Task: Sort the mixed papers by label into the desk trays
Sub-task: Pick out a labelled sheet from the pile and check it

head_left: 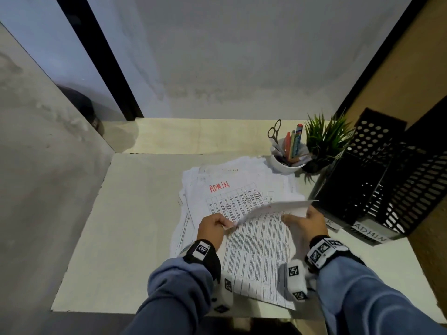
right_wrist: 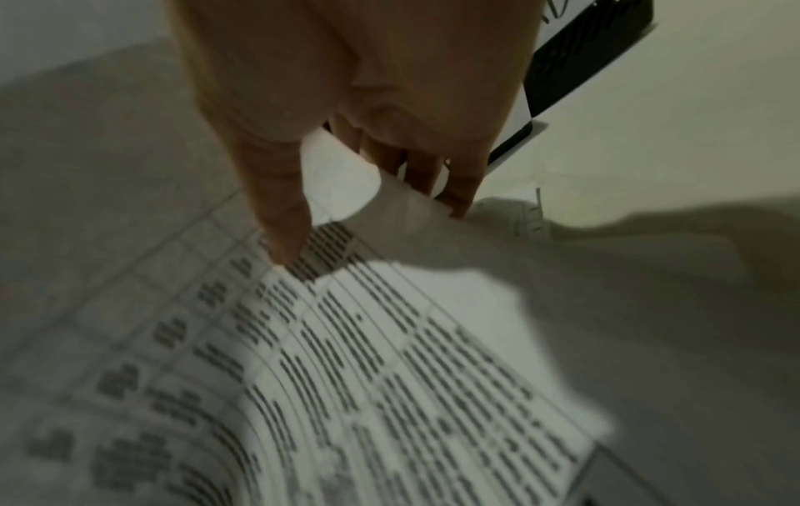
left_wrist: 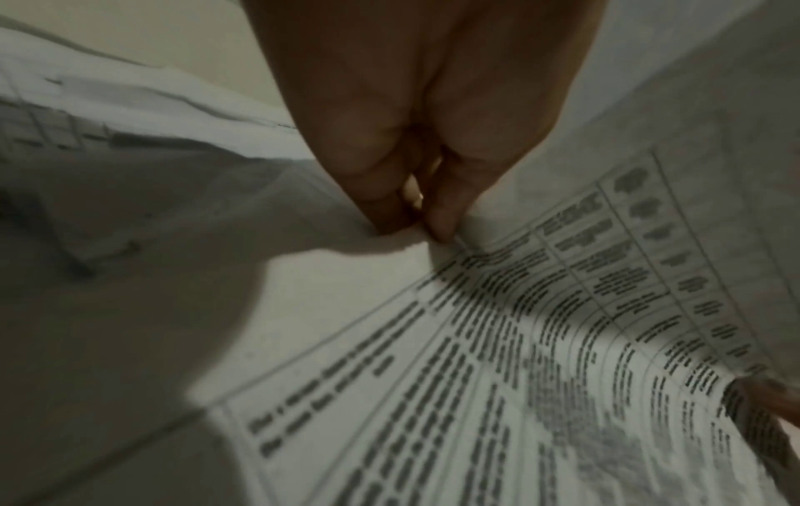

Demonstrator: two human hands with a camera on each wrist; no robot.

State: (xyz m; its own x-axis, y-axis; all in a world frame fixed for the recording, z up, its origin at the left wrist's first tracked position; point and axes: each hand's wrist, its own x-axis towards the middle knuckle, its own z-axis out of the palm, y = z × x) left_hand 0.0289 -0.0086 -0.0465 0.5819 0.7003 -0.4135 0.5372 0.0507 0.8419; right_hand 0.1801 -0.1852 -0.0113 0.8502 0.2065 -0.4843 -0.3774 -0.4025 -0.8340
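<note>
Head view: your left hand and right hand pinch opposite ends of one lifted sheet, above the paper pile at the surface's middle; the pile's top page reads "ADMIN". Black mesh trays, one labelled "ADMIN", stand along the right edge; a pen cup and plant sit toward the far right corner.

Left wrist view: your fingers pinch the sheet's margin.

Right wrist view: your thumb lies on print, fingers behind the edge.
</note>
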